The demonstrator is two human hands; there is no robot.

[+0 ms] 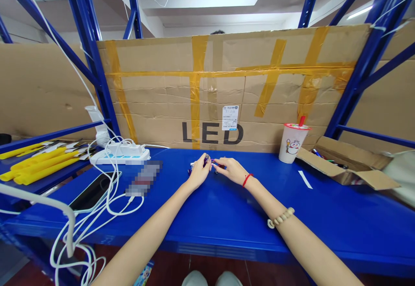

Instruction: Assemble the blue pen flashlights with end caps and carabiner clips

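Observation:
My left hand is closed over the blue tabletop, its fingers pinching a small dark purple and silver piece too small to name. Fingertips almost meeting it, my right hand is closed on a thin purple part, mostly covered by the fingers. Whether the two parts are joined, I cannot tell. More small purple and shiny bits show beside and under the left fingers, half hidden. A red cord and a beaded bracelet circle my right wrist and forearm.
On the left lie a phone, a white power strip, tangled white cables and yellow-handled tools. At right stand a paper cup with a red straw and an open cardboard box of pens. A cardboard sheet walls the back.

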